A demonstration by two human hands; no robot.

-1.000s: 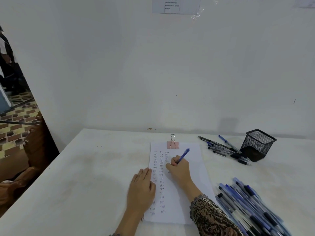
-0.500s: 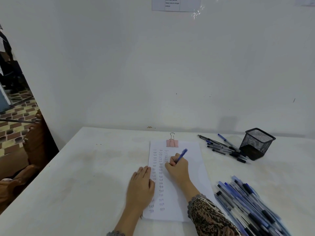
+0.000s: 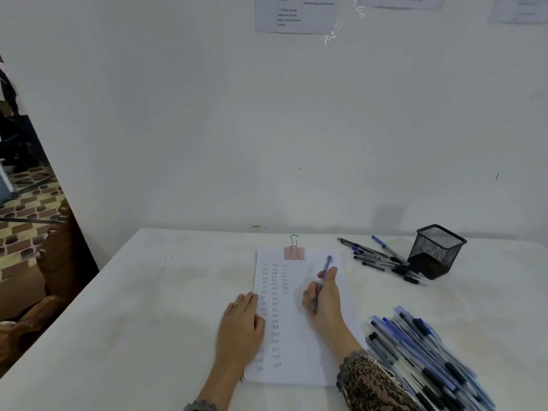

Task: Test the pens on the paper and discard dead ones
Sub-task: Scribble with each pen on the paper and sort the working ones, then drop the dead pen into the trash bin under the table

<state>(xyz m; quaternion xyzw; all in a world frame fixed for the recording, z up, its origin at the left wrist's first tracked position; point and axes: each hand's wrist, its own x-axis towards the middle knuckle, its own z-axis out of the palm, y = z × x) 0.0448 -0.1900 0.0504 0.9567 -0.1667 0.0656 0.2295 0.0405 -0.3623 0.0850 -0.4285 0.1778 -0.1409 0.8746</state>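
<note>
A white sheet of paper (image 3: 299, 336) lies on the table, held at its top by a pink binder clip (image 3: 294, 252), with three columns of small written test marks. My left hand (image 3: 241, 324) rests flat on the sheet's left edge. My right hand (image 3: 324, 295) grips a blue pen (image 3: 325, 269) above the right part of the sheet, its capped end pointing up and away. A large heap of blue and black pens (image 3: 427, 357) lies at the right front. A smaller group of pens (image 3: 382, 259) lies beside a black mesh pen cup (image 3: 436, 250).
The white table (image 3: 148, 321) stands against a white wall with taped notices (image 3: 295, 13). Dark wooden furniture (image 3: 56, 262) stands past the table's left edge.
My right hand has lifted the pen off the written columns and moved right, turning the pen more upright. The left hand stays on the paper. The camera has tilted slightly.
</note>
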